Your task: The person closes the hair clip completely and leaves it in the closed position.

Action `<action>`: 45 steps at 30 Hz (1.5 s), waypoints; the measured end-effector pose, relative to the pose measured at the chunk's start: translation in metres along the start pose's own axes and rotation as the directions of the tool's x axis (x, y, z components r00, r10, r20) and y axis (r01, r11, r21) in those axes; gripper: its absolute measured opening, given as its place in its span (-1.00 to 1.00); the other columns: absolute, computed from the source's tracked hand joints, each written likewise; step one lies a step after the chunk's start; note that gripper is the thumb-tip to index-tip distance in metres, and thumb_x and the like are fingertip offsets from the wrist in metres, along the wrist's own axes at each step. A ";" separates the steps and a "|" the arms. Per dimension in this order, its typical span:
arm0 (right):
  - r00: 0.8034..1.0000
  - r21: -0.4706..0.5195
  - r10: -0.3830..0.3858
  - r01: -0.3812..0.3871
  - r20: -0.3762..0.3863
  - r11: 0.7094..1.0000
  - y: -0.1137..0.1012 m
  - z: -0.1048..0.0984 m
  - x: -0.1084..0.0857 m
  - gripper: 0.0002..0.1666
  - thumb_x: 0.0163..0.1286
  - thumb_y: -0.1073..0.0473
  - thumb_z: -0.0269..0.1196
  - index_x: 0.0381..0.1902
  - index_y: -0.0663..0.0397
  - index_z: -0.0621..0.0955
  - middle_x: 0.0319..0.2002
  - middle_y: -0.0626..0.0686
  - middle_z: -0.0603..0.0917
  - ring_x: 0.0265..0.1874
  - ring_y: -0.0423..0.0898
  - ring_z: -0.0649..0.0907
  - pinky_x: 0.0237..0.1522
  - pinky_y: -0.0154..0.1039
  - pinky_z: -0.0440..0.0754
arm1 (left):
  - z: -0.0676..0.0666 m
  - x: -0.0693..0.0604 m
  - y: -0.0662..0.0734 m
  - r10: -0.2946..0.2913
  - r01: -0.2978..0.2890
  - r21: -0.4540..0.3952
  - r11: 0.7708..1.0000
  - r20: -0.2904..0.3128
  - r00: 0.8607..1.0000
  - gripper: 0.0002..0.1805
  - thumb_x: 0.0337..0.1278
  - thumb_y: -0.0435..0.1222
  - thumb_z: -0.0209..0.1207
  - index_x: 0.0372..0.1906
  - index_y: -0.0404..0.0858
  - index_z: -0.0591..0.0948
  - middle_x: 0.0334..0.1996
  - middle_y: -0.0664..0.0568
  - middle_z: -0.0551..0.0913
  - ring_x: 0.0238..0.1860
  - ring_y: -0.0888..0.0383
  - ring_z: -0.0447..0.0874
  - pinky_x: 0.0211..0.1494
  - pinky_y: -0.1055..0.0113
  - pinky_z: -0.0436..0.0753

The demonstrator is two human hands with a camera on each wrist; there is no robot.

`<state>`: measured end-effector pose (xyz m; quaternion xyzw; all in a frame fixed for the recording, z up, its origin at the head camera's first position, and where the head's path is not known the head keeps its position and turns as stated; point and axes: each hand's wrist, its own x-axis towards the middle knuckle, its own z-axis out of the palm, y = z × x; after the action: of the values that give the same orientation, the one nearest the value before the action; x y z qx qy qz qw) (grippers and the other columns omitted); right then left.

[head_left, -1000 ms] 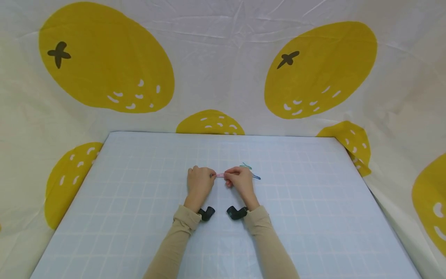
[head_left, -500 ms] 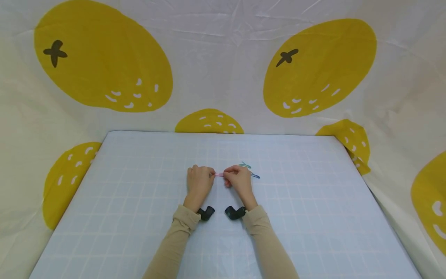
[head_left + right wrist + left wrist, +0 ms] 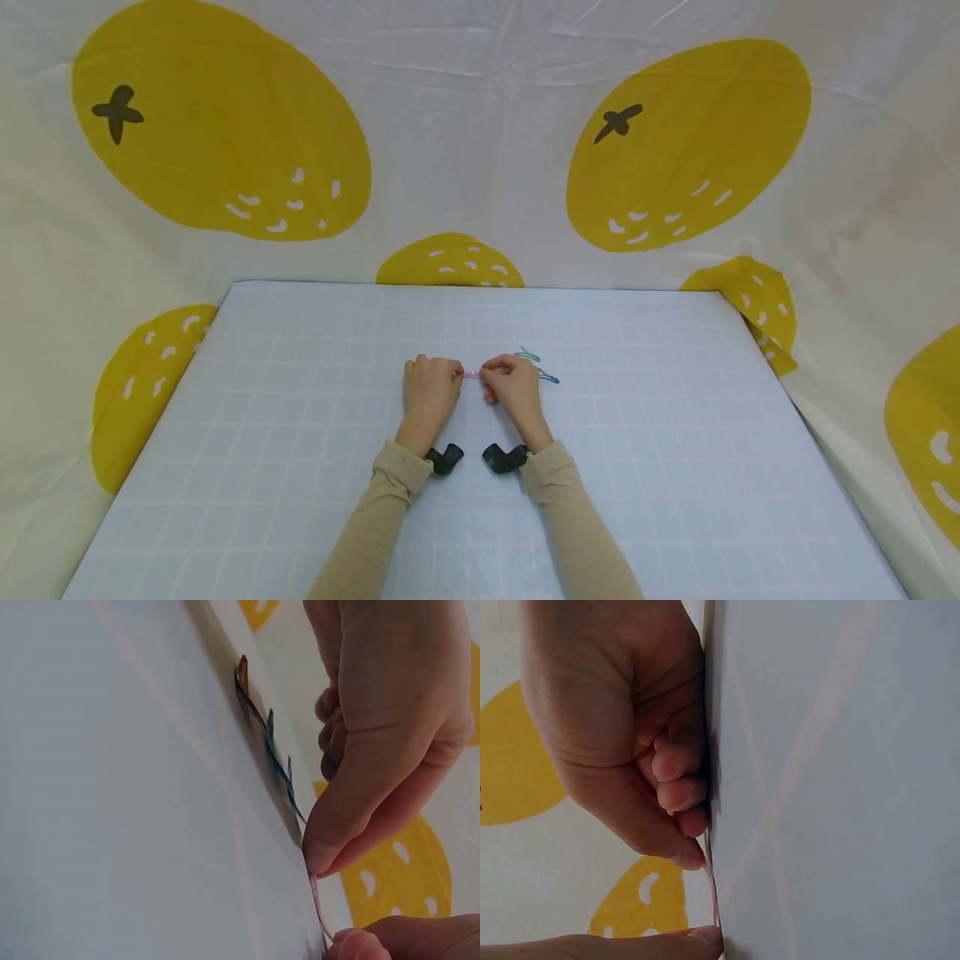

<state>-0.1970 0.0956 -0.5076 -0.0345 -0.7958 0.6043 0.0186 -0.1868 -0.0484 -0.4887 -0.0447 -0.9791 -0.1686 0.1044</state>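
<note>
Between my two hands runs a thin pink strand [image 3: 472,375], which looks doubled in the left wrist view, just above the table. My left hand [image 3: 431,390] pinches its left end between thumb and fingertip, the other fingers curled under. The right end is pinched by the thumb and index finger of my right hand [image 3: 516,390]. Past the right hand lies a thin blue loop [image 3: 550,377], with a teal strand [image 3: 528,355] behind it. In the right wrist view a dark brownish loop [image 3: 243,679] lies beyond the blue-green strands [image 3: 277,754]. Whether these join the pink strand is hidden.
A pale blue checked cloth [image 3: 262,442] covers the table. Behind it hangs a white curtain [image 3: 472,125] with large yellow fruit prints. Black wrist cameras [image 3: 446,459] sit under both wrists, below tan sleeves [image 3: 360,533].
Both hands keep their pinch on the pink strand. The right hand shifts very slightly left, and less of the strand shows between the hands.
</note>
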 end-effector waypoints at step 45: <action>0.999 0.238 -0.052 0.053 -0.008 0.970 -0.007 -0.058 0.007 -0.75 0.42 0.25 0.20 -0.18 0.39 0.68 -0.63 0.00 0.55 -0.72 -0.19 0.41 -0.68 -0.40 0.33 | -0.001 -0.009 0.041 0.187 -0.210 -0.136 0.968 -0.165 0.968 -0.92 0.15 -0.24 0.35 -0.31 -0.16 0.76 -0.52 0.07 0.71 -0.47 0.05 0.52 -0.30 0.19 0.42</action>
<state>-0.2005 0.1499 -0.4853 -0.0117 -0.7182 0.6946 0.0393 -0.1726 -0.0111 -0.4766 -0.1376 -0.9431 -0.2347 0.1909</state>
